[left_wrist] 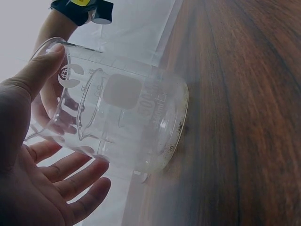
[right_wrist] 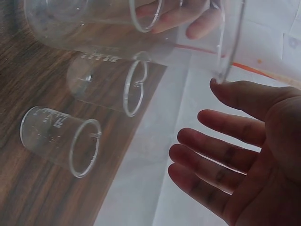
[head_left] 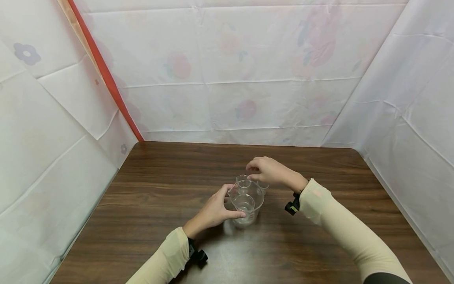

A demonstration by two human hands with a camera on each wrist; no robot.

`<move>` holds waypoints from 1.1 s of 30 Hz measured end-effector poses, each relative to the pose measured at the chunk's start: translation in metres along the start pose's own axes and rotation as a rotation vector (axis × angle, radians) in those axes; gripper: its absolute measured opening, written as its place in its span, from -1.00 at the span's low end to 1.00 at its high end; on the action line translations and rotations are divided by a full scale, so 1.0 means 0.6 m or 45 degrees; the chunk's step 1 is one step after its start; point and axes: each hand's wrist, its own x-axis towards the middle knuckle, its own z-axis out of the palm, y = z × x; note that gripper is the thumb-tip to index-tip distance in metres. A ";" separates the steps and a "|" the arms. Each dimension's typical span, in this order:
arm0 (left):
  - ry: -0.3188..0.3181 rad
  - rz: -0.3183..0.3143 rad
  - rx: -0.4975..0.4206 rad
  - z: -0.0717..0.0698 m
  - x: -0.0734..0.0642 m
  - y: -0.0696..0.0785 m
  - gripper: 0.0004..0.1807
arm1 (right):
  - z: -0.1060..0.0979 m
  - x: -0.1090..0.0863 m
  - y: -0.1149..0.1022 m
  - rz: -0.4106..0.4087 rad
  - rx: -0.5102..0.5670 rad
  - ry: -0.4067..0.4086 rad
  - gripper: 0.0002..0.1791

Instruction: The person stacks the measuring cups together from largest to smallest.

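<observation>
A large clear glass beaker [head_left: 256,209] with white markings stands upright on the table. Inside it sits a smaller beaker [left_wrist: 91,106]. My left hand [head_left: 214,209] holds the large beaker from the left, thumb at the near side and fingers around the far side. Behind it stand two small beakers, one medium [right_wrist: 108,89] and one smaller [right_wrist: 60,141], upright and apart. My right hand [head_left: 271,170] hovers above these, fingers spread and relaxed, with nothing in its grasp. Its thumb tip is by the large beaker's rim; whether they touch I cannot tell.
The brown wooden table [head_left: 149,205] extends around the beakers. White patterned sheets [head_left: 213,71] hang behind it and along both sides, with a red strip [head_left: 106,75] at the back left corner. Each wrist carries a black camera [head_left: 292,205].
</observation>
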 end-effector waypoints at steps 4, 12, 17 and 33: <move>-0.005 -0.001 0.001 0.000 0.000 0.001 -0.07 | 0.009 0.005 0.007 0.028 0.028 0.004 -0.64; 0.007 0.007 0.007 -0.001 -0.001 0.001 -0.08 | 0.028 0.014 0.019 0.021 0.024 0.013 -0.61; 0.004 0.015 0.012 -0.002 -0.002 0.001 -0.07 | 0.036 0.016 0.023 0.041 0.018 -0.017 -0.55; 0.005 0.038 0.023 -0.002 -0.003 0.000 -0.03 | 0.066 0.027 0.035 0.053 0.039 -0.081 -0.39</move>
